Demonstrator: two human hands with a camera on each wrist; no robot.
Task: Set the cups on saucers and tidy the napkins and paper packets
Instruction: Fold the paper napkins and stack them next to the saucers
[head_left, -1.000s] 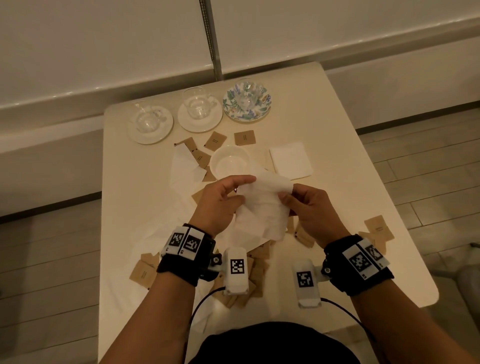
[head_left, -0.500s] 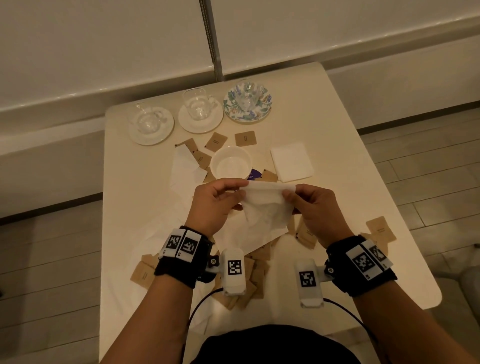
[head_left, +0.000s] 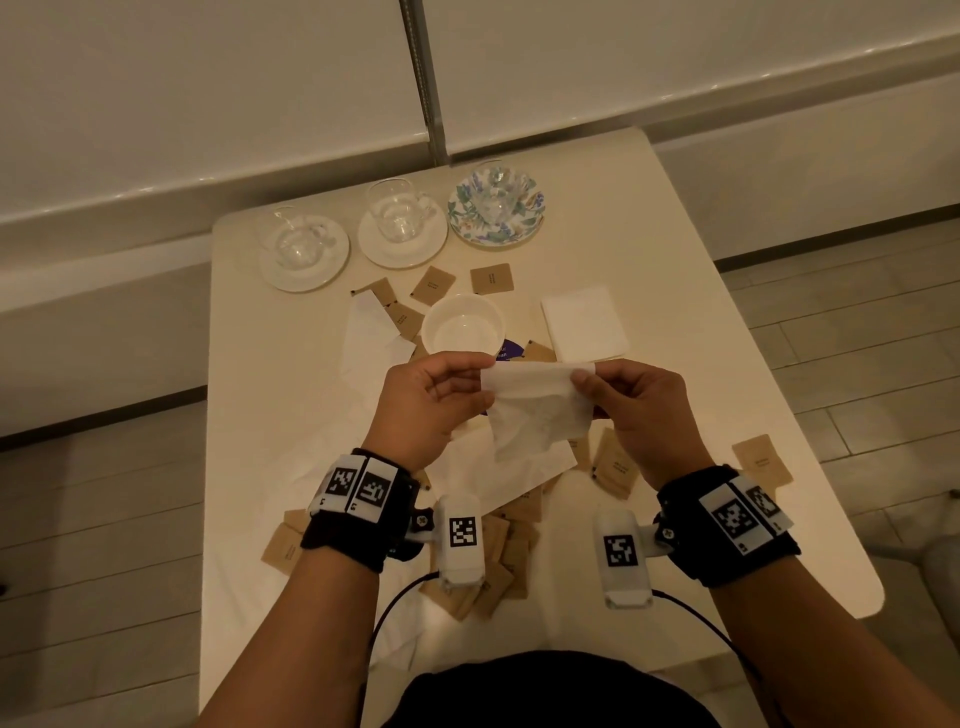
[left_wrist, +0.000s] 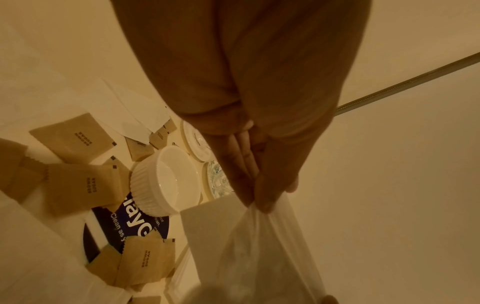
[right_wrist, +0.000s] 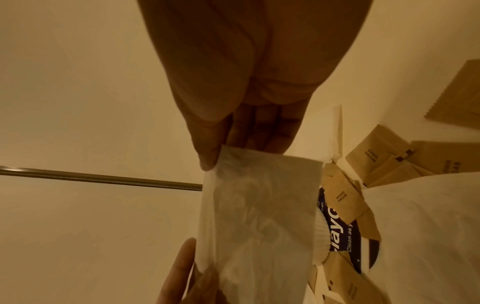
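Observation:
A white paper napkin (head_left: 535, 402) hangs above the table, stretched between both hands. My left hand (head_left: 470, 374) pinches its upper left corner and my right hand (head_left: 584, 376) pinches the upper right corner. In the left wrist view the napkin (left_wrist: 262, 242) droops from my fingertips (left_wrist: 265, 203); in the right wrist view the napkin (right_wrist: 254, 216) hangs from my thumb. Three glass cups stand on saucers at the back: a white saucer (head_left: 304, 273), another white saucer (head_left: 402, 249) and a floral saucer (head_left: 496, 231). Brown sugar packets (head_left: 491, 561) lie scattered.
A white ribbed bowl (head_left: 462, 325) stands mid-table on a purple packet (head_left: 506, 351). A folded napkin stack (head_left: 584, 325) lies to its right. Loose white napkins (head_left: 371, 340) lie at left and under my hands. The table's (head_left: 727, 364) edges drop off to tiled floor.
The crumpled napkin has been pulled out flat. My hands have moved apart, each now at a top corner, and the sheet hangs straighter below them.

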